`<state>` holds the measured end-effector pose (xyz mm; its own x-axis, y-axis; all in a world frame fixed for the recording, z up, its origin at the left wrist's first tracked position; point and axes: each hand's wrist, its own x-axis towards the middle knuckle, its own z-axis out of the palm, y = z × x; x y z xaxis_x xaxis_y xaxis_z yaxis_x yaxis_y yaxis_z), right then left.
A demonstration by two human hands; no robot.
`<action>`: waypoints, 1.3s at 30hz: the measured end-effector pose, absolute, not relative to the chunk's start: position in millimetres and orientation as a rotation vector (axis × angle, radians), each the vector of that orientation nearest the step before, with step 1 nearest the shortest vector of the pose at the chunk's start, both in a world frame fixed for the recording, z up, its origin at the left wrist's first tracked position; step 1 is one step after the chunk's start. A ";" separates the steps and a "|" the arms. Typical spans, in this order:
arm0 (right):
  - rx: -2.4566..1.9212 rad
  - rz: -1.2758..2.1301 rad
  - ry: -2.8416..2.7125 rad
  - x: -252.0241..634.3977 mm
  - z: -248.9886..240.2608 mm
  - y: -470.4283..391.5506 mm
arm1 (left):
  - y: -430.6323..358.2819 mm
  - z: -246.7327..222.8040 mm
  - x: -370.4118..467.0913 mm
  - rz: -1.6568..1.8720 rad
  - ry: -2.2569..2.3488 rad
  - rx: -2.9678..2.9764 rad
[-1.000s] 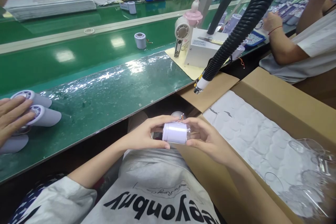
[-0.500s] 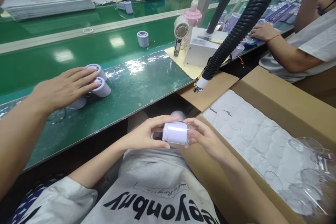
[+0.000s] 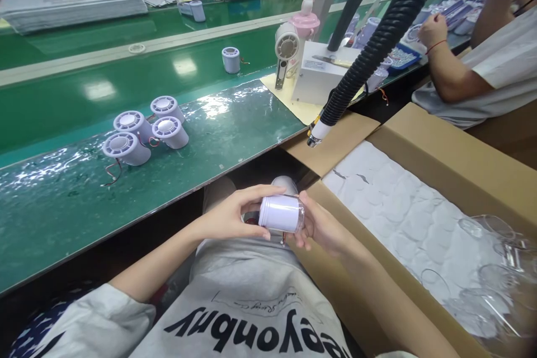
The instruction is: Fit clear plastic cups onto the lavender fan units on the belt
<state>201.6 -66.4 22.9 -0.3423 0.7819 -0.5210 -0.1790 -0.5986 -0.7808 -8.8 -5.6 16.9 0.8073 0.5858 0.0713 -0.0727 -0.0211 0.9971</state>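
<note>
Over my lap, I hold a lilac cylindrical fan housing [image 3: 280,214] on its side, with a clear plastic piece around its right end. My left hand [image 3: 232,215] grips its left side, thumb below and fingers above. The fingers of my right hand [image 3: 325,224] curl against the clear end, partly hidden behind it. A short red wire with a small connector [image 3: 284,239] hangs below the housing. Just behind it, a pale rounded object [image 3: 285,183] shows in part. Several lilac fan units [image 3: 128,148] with round grilles and thin wires stand on the green bench to the left.
An open cardboard box [image 3: 361,268] on my right holds white padding [image 3: 403,212] and clear plastic covers [image 3: 490,285]. A black corrugated hose [image 3: 377,45] hangs above its corner. A handheld fan [image 3: 286,47] stands beside a white metal box [image 3: 321,75]. Co-workers sit across and at right.
The co-worker's arm at the left has withdrawn, uncovering the fan units on the bench. My right hand has turned slightly on the clear end, and the wire now shows below the housing.
</note>
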 end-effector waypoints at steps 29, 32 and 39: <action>-1.054 1.124 -1.364 213.6 -12.5 -71.8 | 7.4 17.1 6.4 0.537 0.618 1.194; -1.055 1.147 -1.065 217.5 -31.2 -51.8 | 37.4 3.8 37.3 0.601 0.670 1.131; -1.058 1.016 -0.906 239.7 -55.7 -7.7 | 95.0 -3.6 98.3 0.565 0.619 1.225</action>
<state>239.7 -7.7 -55.7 0.2818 0.9540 0.1028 -0.2109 0.1661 -0.9633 98.3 95.0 -3.6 0.7087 0.6938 -0.1284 -0.0650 0.2454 0.9672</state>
